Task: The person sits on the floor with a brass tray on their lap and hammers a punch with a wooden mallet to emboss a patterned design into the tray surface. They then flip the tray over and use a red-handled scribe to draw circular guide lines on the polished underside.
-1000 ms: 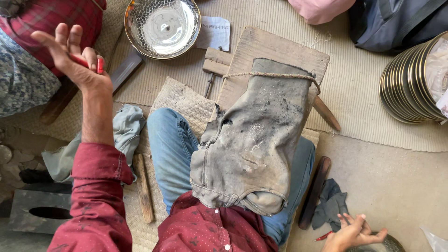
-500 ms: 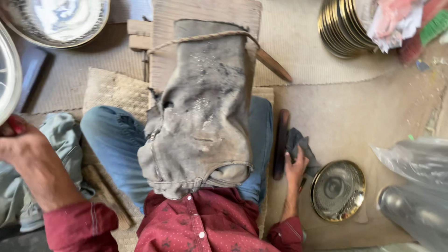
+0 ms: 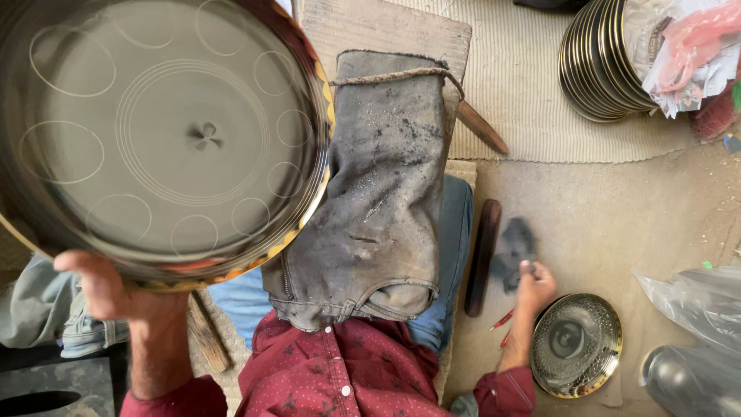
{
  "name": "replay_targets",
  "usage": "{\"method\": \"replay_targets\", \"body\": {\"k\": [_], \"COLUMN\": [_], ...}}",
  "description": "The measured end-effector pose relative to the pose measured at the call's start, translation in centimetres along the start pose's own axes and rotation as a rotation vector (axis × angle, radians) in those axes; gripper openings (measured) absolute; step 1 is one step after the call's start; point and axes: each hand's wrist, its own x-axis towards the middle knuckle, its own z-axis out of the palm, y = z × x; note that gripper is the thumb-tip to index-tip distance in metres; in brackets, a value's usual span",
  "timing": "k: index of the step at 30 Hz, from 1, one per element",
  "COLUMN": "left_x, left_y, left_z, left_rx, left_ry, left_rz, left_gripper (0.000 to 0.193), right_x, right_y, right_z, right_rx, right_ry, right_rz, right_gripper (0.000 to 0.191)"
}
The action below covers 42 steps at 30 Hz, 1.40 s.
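My left hand holds up a large round metal plate by its lower rim, close to the camera; engraved circles and a small flower mark show on its face. My right hand reaches down to the floor on the right, its fingers resting on a small dark grey cloth. A worn grey fabric, tied with cord at the top, covers my lap over blue jeans. Next to the hand lies a dark wooden stick, and a smaller patterned metal plate sits just right of my wrist.
A stack of metal plates stands at the upper right with plastic bags on it. A clear plastic bag and a dark metal vessel lie at the lower right. A wooden board lies beyond my knees. Red pencils lie by my wrist.
My left hand has lifted the large plate up in front of the camera, filling the left of the view. My right hand stays at the grey cloth on the floor.
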Motion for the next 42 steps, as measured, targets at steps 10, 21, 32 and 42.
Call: {"method": "replay_targets", "body": {"k": [10,21,32,42], "left_x": [-5.5,-6.7,-6.2,-8.0], "left_y": [7.7,13.4,2.8,-0.2], "left_z": [-0.6,9.2,6.0,4.6], "left_rx": [-0.009,0.083,0.007,-0.208], "left_ry": [-0.255,-0.747,-0.665,-0.753], "left_rz": [0.303,0.176,-0.392,-0.261], "left_gripper": [0.076,0.067,0.051,0.078], "right_x": [-2.6,-8.8,-12.7,-4.2], "right_y": [-11.3,-25.3,-24.4,-32.7], "right_z": [-3.6,1.3,-0.2,1.2], "right_rx": [0.713,0.474,0.267,0.091], "right_ry": [0.018,-0.096,-0.826,0.131], "right_rz": [-0.618,-1.038,-1.760,-1.617], "right_gripper": [0.026,0.024,0.024,0.006]}}
